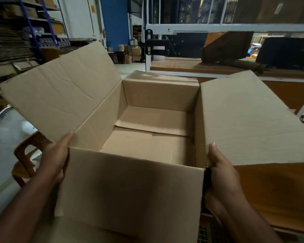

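as the left hand pinches the near-left corner, thumb on the raised flap, the open cardboard box sits between both hands, its long axis running away from the person; the right hand pinches the near-right corner, equally close.

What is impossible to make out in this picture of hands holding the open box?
Head view:
Fingers of the left hand, behind the cardboard box flap; only the thumb shows.
Fingers of the right hand, under the right flap.
Box floor's near part, behind the near flap.
Contents of the shelves: dark, too small.
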Demonstrator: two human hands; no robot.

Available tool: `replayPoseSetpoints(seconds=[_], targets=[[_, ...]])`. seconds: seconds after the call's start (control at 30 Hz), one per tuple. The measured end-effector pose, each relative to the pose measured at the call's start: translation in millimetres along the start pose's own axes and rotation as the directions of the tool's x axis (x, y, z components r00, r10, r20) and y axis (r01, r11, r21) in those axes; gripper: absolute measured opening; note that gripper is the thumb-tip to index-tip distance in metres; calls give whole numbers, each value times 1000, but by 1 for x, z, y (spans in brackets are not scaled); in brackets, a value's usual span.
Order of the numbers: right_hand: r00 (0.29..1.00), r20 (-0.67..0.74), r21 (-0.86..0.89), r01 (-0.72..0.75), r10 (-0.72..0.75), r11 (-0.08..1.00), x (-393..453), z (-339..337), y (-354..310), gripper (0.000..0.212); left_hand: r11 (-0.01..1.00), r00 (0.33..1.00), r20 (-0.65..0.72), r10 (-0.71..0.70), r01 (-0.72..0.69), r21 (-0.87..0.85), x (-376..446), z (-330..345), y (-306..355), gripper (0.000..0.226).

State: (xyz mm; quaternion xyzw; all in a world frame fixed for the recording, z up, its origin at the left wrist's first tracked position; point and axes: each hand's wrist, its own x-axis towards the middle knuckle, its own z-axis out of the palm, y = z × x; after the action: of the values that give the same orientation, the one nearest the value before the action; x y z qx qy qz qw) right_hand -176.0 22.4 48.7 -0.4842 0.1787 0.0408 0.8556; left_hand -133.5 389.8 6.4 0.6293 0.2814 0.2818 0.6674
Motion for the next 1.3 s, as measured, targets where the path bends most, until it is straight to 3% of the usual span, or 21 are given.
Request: replayPoseSetpoints(seconds=[0.1,0.13,0.27,0.37,0.5,0.53,0.6,0.67,0.73,0.8,0.87,1.07,1.23,1.3], targets=[[995,-63,-12,-74,73,997,3,-1,22,43,979,1000,-9,14,-12,204,3,1,-10,67],[992,-88,-21,-91,88,996,6,-2,32,44,968,1000,-11,-17,20,248,5,-2,-16,71],[988,-91,-33,-127,124,991,11,-17,33,38,960,999,-9,-38,39,276,16,-9,-33,65],[992,-89,12,-87,88,996,15,-41,23,47,975,1000,-23,-13,18,222,22,-6,-33,41],[963,-258,49,87,-72,995,23,-62,20,45,990,983,-164,79,-59,126,24,-7,-29,45],[927,-344,-17,156,-152,988,24,-65,20,49,980,967,-226,122,-81,182,20,-8,-26,45],[809,-453,-195,321,-375,927,33,-76,20,84,934,918,-316,239,-128,335,18,-9,-25,68],[698,-419,-381,445,-580,811,42,-90,22,118,871,898,-275,344,-195,452,17,-8,-22,92],[650,-390,-474,465,-652,748,53,-98,26,128,795,915,-152,374,-232,561,32,-6,-29,103],[649,-411,-425,486,-641,764,62,-101,33,124,702,932,-46,359,-237,672,47,-6,-43,104],[669,-424,-347,504,-611,791,64,-104,44,113,632,938,-34,345,-206,747,57,-6,-58,103],[727,-496,-258,399,-475,880,68,-121,67,86,585,971,-38,238,-112,803,67,-7,-82,100],[760,-531,-233,295,-375,927,69,-127,80,99,527,967,-39,253,-104,843,65,-3,-84,94],[787,-537,-236,205,-303,950,72,-134,87,125,485,958,-35,285,-112,867,64,0,-86,95]])
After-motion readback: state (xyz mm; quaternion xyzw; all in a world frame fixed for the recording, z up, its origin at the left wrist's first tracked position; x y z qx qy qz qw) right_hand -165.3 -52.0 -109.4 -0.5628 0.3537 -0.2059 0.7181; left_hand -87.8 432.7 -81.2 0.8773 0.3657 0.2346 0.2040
